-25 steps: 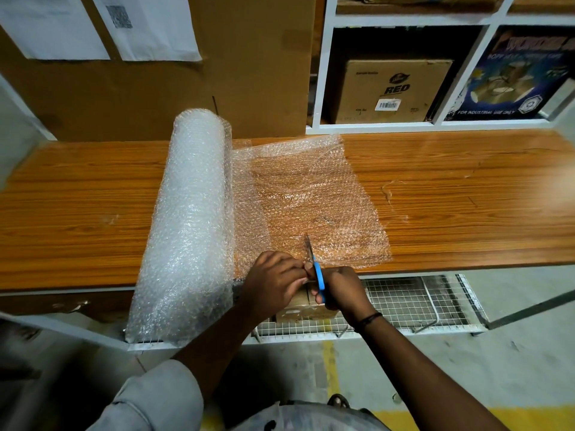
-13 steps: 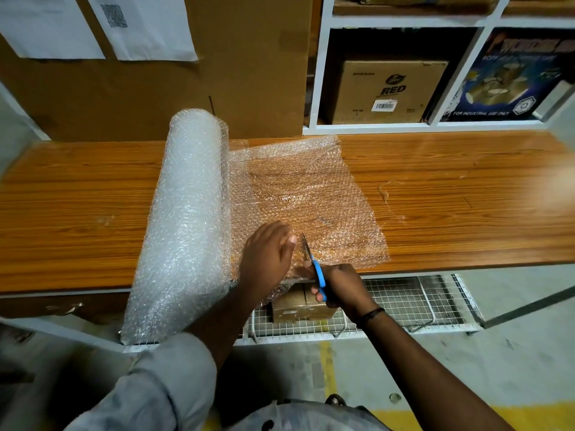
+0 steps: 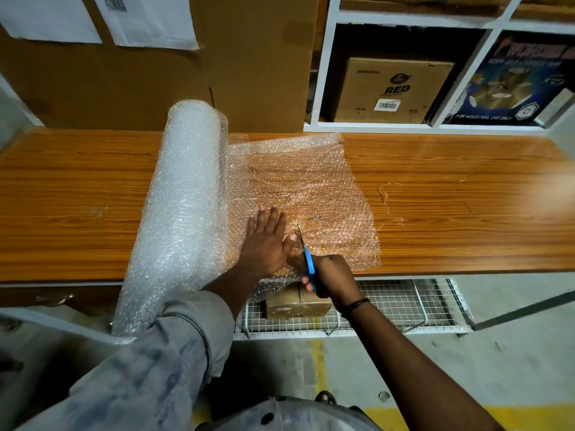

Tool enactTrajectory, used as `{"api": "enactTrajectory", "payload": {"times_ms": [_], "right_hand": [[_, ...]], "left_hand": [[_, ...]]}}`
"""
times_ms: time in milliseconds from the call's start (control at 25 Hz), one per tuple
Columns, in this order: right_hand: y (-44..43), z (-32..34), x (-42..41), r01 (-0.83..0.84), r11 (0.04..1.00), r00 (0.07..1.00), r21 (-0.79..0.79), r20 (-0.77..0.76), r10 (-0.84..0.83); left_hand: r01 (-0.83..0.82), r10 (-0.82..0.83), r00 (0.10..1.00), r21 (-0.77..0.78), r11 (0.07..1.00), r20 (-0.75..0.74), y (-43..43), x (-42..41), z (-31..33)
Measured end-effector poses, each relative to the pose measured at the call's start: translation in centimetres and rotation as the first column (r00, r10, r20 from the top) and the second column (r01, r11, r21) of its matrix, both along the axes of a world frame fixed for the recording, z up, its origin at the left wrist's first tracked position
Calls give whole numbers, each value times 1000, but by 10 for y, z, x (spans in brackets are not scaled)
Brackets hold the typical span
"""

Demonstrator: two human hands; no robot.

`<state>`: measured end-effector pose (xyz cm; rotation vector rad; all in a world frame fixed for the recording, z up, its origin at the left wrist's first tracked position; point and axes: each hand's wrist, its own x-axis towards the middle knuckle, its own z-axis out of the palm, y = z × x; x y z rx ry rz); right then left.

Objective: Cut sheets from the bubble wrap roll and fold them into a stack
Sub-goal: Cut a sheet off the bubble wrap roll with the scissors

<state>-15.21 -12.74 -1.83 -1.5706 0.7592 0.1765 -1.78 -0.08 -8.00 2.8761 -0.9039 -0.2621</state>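
Bubble wrap roll (image 3: 183, 213), the only one I see, lies on the wooden table (image 3: 466, 206), its long axis running from near edge to far wall, one sheet (image 3: 311, 188) unrolled rightward. Left hand (image 3: 267, 241) presses flat on the sheet. Right hand (image 3: 329, 275) grips one pair of blue-handled scissors (image 3: 308, 259), blades pointing away.

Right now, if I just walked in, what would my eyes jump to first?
The big bubble wrap roll lying across the orange wooden table grabs you first, with a sheet unrolled to its right. Near the table's front edge, the left hand presses flat on that sheet while the right hand grips blue-handled scissors, blades pointing into the wrap.
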Motion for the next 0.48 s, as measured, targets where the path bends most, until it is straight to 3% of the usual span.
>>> {"api": "enactTrajectory", "payload": {"times_ms": [240,480], "right_hand": [[-3,0,1,-11,998,1000,-60,-25,9],[-5,5,12,-12,1000,1000,4,-4,12]], "left_hand": [[10,-10,1000,-22,1000,1,2,0,-2],[52,-53,998,31,998,30,4,1,-3]]}}
